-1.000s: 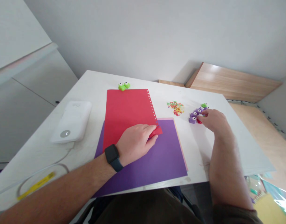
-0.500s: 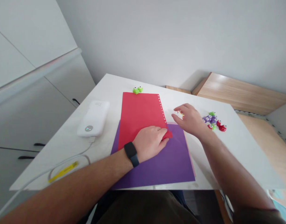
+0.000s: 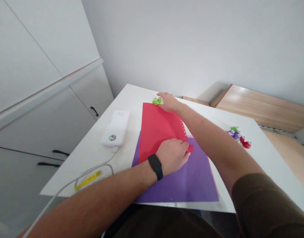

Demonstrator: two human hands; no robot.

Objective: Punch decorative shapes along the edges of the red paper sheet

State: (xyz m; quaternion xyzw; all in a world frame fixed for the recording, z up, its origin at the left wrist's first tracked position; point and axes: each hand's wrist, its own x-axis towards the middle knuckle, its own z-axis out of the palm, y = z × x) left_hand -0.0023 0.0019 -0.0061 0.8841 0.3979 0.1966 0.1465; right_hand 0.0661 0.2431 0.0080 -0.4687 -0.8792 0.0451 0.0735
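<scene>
Across the far edge of the red sheet (image 3: 159, 125), the right hand (image 3: 169, 101) reached with thumb and fingers parted around two green goggle-eyed toys (image 3: 157, 100); whether it touched them could not be told. The left hand (image 3: 172, 155), fingers curled, gripped the sheet's near right corner, which lay over a purple sheet (image 3: 181, 188) on the white desk (image 3: 271, 165). The right forearm (image 3: 211, 135) hid part of the sheet's punched edge and the desk behind it. Left of the papers lay a white device (image 3: 116, 127) with a cable (image 3: 102, 164) and a yellow tag (image 3: 88, 180); well to the right sat clustered purple, red and green toys (image 3: 236, 135).
</scene>
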